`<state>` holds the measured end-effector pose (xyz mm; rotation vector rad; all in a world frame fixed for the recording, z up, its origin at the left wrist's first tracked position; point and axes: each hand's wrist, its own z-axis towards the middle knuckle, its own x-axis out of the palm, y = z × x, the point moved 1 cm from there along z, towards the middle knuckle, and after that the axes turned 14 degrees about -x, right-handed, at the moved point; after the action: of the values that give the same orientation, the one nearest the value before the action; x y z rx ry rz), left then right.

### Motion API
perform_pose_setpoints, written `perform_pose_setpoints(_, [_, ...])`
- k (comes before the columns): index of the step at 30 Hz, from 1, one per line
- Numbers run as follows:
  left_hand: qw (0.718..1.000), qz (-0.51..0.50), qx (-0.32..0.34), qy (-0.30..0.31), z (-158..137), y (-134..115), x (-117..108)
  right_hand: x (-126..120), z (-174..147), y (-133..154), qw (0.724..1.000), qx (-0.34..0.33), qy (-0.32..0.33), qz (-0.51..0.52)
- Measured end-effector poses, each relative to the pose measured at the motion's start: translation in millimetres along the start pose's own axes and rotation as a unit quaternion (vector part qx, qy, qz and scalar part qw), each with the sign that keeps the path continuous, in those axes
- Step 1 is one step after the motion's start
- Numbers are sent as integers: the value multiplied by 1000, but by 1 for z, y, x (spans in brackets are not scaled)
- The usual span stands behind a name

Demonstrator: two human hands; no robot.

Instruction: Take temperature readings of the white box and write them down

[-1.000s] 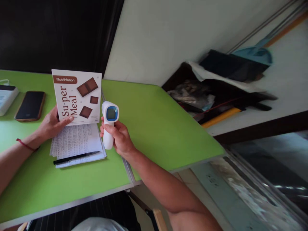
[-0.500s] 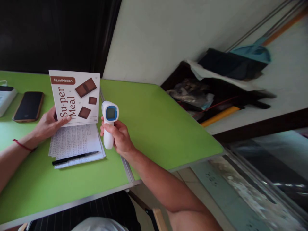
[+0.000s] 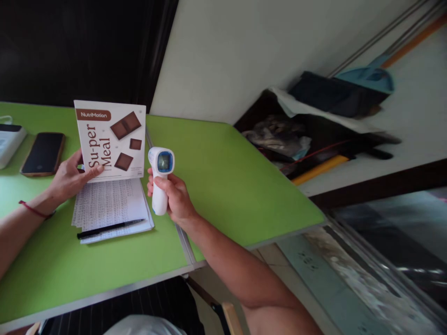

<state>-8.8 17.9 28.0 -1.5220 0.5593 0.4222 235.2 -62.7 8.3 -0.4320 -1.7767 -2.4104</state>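
Observation:
My left hand (image 3: 73, 177) grips the lower left edge of a white box (image 3: 104, 153) printed "NutriMotion Su-per Meal" with brown chocolate pieces, thumb across its front. The box stands upright at the far end of a stack of handwritten paper sheets (image 3: 108, 200). A black pen (image 3: 108, 229) lies across the near part of the sheets. Wrapped round the handle of a white infrared thermometer (image 3: 160, 193) is my right hand (image 3: 176, 197). The thermometer is held just right of the box, its blue-framed screen facing me, lit with a reading too small to make out.
Left on the green table (image 3: 223, 186) lie a phone (image 3: 44, 153) and a white device (image 3: 12, 144) with a cable. A wall and a dark panel (image 3: 70, 46) rise behind. Beyond the right edge are a blue dustpan (image 3: 370, 77) and piled cloth or bags (image 3: 279, 135).
The thermometer has turned slightly, showing more of its left side, and its screen has changed from blank to lit. The box has shifted very slightly right in view.

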Motion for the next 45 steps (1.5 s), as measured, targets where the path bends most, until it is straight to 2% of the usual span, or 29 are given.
perform_pose_setpoints(5, [998, -51, -27, 28, 0, 0, 1, -5, 4, 1, 999, -13, 10, -42])
perform_pose_setpoints(8, [991, -113, -48, 44, 0, -2, 4, -19, 13, 6, 987, -49, 64, -136])
perform_pose_setpoints(12, [993, -113, -10, -22, 2, -1, 2, -41, 27, 5, 955, -54, 136, -259])
perform_pose_setpoints(16, [993, -96, 33, -62, 6, 3, -5, -51, 31, -10, 910, -88, 114, -389])
perform_pose_setpoints(21, [995, -27, 36, -83, 8, 5, -5, -52, 25, -27, 850, -136, 94, -501])
perform_pose_setpoints(24, [995, 12, 35, -88, 10, 5, -2, -50, 23, -28, 825, -157, 95, -535])
perform_pose_setpoints(28, [993, 67, 37, -93, 16, 10, 1, -50, 23, -27, 806, -168, 106, -558])
perform_pose_setpoints(32, [992, 61, 56, -95, 21, 15, 0, -49, 24, -25, 790, -165, 121, -577])
perform_pose_setpoints(36, [992, 50, 64, -101, 23, 17, 0, -40, 18, -12, 767, -245, 129, -579])
perform_pose_setpoints(38, [991, 45, 69, -107, 24, 18, 2, -30, 10, -5, 765, -288, 171, -551])
perform_pose_setpoints(40, [990, 34, 73, -119, 25, 19, 3, -19, 0, 1, 771, -304, 267, -492])
perform_pose_setpoints(43, [988, 26, 71, -132, 27, 22, 5, -6, -12, 3, 764, -280, 399, -423])
perform_pose_setpoints(45, [989, 34, 69, -130, 28, 22, 6, -2, -16, 2, 758, -251, 439, -411])
